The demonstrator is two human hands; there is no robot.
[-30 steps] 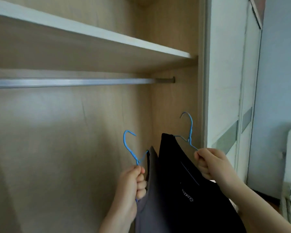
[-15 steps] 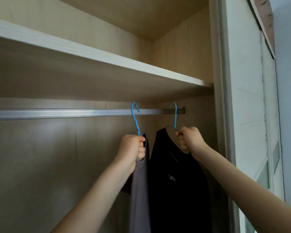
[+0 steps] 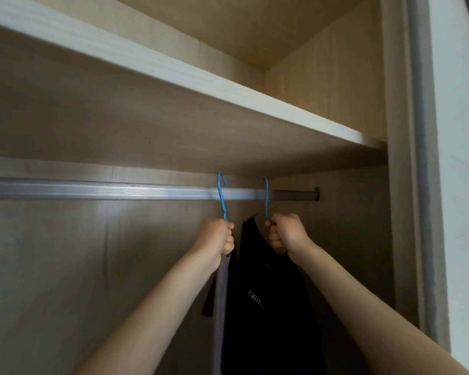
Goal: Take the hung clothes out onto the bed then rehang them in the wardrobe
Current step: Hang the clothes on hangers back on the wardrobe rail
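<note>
A silver wardrobe rail [image 3: 98,190] runs across under a wooden shelf. My left hand [image 3: 216,235] is closed around the neck of a blue wire hanger [image 3: 222,195] whose hook reaches up over the rail; a grey garment [image 3: 220,301] hangs from it. My right hand [image 3: 286,235] grips a second blue hanger [image 3: 266,197], its hook also at the rail, carrying a black shirt [image 3: 268,307] with a small white logo. Whether either hook rests fully on the rail I cannot tell.
The wooden shelf [image 3: 201,85] sits just above the rail. The wardrobe's right side panel [image 3: 358,239] is close beside the black shirt, and a white sliding door frame [image 3: 428,185] stands further right. The rail to the left carries nothing.
Both hands have risen from waist height, bringing the two hangers with their garments up until the hooks reach the rail. My view has tilted upward.
</note>
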